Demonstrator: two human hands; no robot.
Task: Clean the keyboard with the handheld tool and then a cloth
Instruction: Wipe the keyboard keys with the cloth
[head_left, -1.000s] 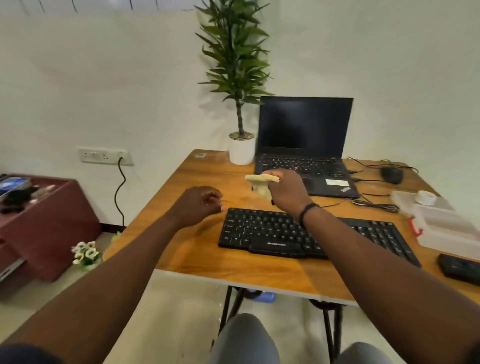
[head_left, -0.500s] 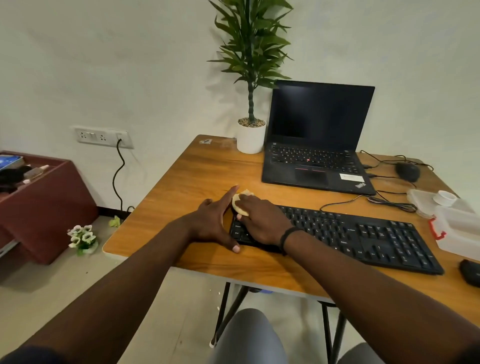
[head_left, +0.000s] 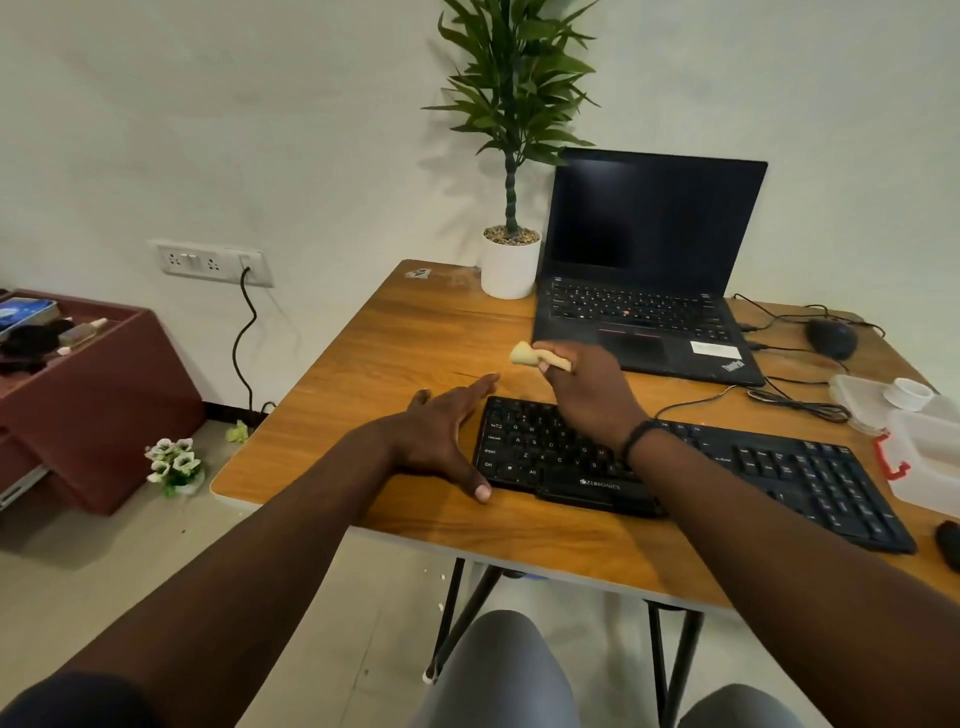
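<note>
- A small cream-coloured handheld cleaning tool (head_left: 540, 357) with a flared head is being gripped in the curled fingers of the right hand (head_left: 589, 395), raised above the far left corner of the keyboard.
- The flat black corded keyboard (head_left: 685, 467) is lying on the wooden tabletop (head_left: 405, 332), near the front edge.
- The left hand (head_left: 441, 436) is being held flat and wide on the tabletop, fingers straight, against the keyboard's left end; nothing is being held in it.
- An open black laptop (head_left: 649, 270) with a dark screen is standing behind the keyboard.
- A green plant in a white pot (head_left: 510, 265) is standing just beside the laptop's left edge.
</note>
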